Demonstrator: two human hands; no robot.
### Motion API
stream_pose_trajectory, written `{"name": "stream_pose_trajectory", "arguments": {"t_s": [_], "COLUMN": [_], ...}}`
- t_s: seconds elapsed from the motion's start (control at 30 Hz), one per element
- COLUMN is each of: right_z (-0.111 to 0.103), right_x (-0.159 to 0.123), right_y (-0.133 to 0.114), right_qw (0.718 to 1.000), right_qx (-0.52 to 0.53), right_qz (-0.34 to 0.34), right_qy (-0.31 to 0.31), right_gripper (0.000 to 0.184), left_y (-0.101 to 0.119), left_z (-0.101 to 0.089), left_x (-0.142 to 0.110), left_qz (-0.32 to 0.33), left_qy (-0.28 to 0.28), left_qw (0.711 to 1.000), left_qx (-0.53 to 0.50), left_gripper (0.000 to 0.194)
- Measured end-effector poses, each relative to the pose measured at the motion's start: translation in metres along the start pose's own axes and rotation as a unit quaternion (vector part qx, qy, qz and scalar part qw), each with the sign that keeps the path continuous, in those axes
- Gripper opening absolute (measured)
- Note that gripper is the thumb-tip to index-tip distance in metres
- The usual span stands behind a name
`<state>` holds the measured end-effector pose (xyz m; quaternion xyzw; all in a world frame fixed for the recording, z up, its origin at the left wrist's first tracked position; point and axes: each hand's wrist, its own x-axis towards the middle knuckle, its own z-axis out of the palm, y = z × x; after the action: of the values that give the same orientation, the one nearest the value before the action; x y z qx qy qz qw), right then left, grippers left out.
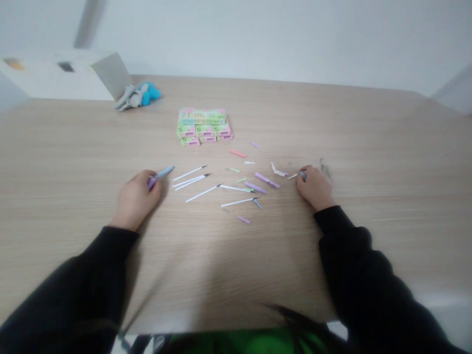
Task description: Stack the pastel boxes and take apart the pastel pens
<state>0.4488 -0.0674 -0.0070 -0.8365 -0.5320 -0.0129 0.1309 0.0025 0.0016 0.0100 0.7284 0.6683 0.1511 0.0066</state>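
green-and-pink packets [202, 128] sit stacked farther back, a white box [62, 76] and grey-and-blue bundle [138, 95] left of them; white refills [190, 173] and purple barrels [267, 180] lie scattered mid-table. the table [387, 162] is pale wood-grain, the wall [258, 39] white. left of the refills, the left hand's [136, 199] fingers grasp a slim blue-and-purple pen piece [165, 172]; the right hand's [315, 187] pinch a small blue piece [303, 175].
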Motion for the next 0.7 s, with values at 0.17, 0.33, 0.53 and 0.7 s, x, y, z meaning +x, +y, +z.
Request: {"name": "stream_pose_trajectory", "arguments": {"t_s": [0.17, 0.33, 0.53, 0.7], "right_z": [-0.001, -0.002, -0.004, -0.002], "right_x": [0.000, -0.002, -0.004, -0.003], "right_y": [0.001, -0.001, -0.003, -0.002], "right_qw": [1.000, 1.000, 1.000, 1.000], "right_qx": [-0.007, -0.013, -0.020, -0.019], "right_qz": [-0.007, -0.009, -0.012, -0.010], "right_qy": [-0.005, -0.002, -0.004, 0.000], "right_gripper": [0.035, 0.033, 0.033, 0.034], "left_y": [0.000, 0.003, 0.007, 0.011], "left_z": [-0.002, -0.005, -0.004, 0.005], "left_x": [0.001, 0.000, 0.003, 0.004], "left_qz": [0.005, -0.014, -0.025, 0.041], "left_qy": [0.008, -0.005, 0.011, 0.036], "left_qw": [1.000, 1.000, 0.999, 0.998], "left_qx": [0.001, 0.007, 0.031, 0.037], "left_gripper": [0.032, 0.031, 0.040, 0.043]}}
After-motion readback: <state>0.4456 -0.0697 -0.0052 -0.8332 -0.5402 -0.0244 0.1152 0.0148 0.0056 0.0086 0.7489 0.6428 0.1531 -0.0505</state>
